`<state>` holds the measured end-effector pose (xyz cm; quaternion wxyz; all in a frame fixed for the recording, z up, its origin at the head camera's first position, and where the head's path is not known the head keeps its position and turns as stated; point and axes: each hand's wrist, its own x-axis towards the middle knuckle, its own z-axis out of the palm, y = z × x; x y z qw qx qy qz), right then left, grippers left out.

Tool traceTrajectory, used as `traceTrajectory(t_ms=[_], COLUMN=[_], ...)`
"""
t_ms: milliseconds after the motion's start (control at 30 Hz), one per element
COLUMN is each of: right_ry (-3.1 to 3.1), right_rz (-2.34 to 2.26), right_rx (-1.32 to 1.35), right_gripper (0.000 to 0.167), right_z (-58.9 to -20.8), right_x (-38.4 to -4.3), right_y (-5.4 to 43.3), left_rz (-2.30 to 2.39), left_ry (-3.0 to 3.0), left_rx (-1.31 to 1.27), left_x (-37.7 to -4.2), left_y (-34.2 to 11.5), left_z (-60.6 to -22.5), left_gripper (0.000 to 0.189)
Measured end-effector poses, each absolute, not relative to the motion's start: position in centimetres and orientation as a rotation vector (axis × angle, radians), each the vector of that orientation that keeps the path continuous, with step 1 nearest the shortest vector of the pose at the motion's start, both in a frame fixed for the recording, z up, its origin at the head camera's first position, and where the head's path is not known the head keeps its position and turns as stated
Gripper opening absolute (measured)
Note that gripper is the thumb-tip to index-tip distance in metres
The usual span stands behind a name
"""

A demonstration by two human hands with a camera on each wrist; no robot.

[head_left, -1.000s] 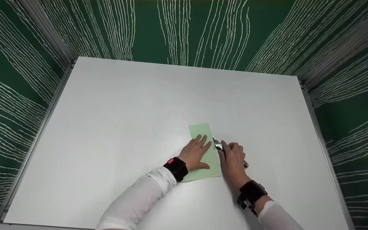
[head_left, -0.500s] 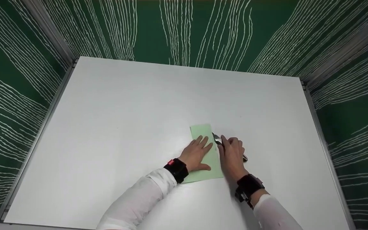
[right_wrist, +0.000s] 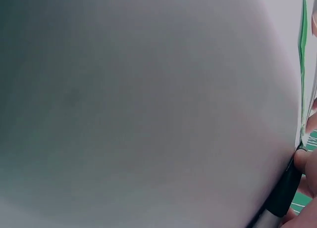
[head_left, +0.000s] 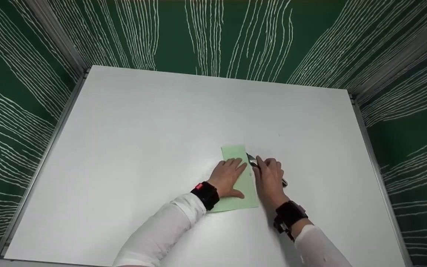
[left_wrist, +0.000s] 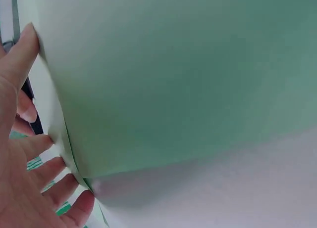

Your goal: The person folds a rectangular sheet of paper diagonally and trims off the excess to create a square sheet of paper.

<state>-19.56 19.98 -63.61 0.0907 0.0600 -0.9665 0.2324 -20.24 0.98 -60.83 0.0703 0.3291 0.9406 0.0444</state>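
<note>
A light green sheet of paper (head_left: 248, 191), apparently folded, lies on the white table. My left hand (head_left: 226, 178) presses it down with spread fingers, thumb toward the near edge. The left wrist view shows the fingertips (left_wrist: 81, 205) along the edge of the paper (left_wrist: 163, 99). Beside the right edge of the sheet, my right hand (head_left: 270, 181) grips a utility knife (head_left: 252, 161). Its pointed silver blade lies by that edge, and whether it touches the paper cannot be told. In the right wrist view, the dark handle of the knife (right_wrist: 285, 191) shows under the thumb.
The white table (head_left: 154, 122) extends around the paper on all sides. Green walls (head_left: 172, 37) with white wavy lines stand behind and at both sides, joined by grey metal posts (head_left: 58, 33). Dark bands with small cameras (head_left: 291, 215) sit on both wrists.
My right hand with the utility knife has moved slightly away from me along the paper's right edge, then almost stopped. My left fingers have drawn in a little, still on the sheet.
</note>
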Motion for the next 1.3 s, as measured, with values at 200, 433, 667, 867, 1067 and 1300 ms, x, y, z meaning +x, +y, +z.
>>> traceTrajectory(t_ms=[200, 433, 667, 867, 1067, 1300], right_ry=[-2.854, -2.887, -2.909, -2.909, -2.927, -2.908], right_rz=[0.661, 0.651, 0.639, 0.658, 0.654, 0.654], right_rx=[0.203, 0.192, 0.16, 0.123, 0.089, 0.055], right_gripper=[0.04, 0.041, 0.041, 0.041, 0.041, 0.041], right_z=[-63.8, -63.8, -64.0, -64.0, -63.8, -63.9], right_x=[-18.4, -17.8, -18.3, -18.9, -19.2, -19.2], right_y=[20.6, 21.1, 20.9, 20.5, 20.2, 19.8], left_rz=[0.056, -0.005, 0.05, 0.074, 0.126, 0.1], left_ry=[2.838, 2.779, 2.697, 2.686, 2.687, 2.706], left_rx=[1.021, 1.051, 1.035, 1.047, 1.061, 1.073], left_x=[-19.7, -19.4, -19.8, -19.8, -19.8, -19.8], left_y=[1.2, 1.0, 0.9, 1.1, 1.1, 1.0], left_z=[-60.7, -60.4, -60.6, -60.8, -61.0, -60.9], left_gripper=[0.123, 0.12, 0.121, 0.121, 0.121, 0.121])
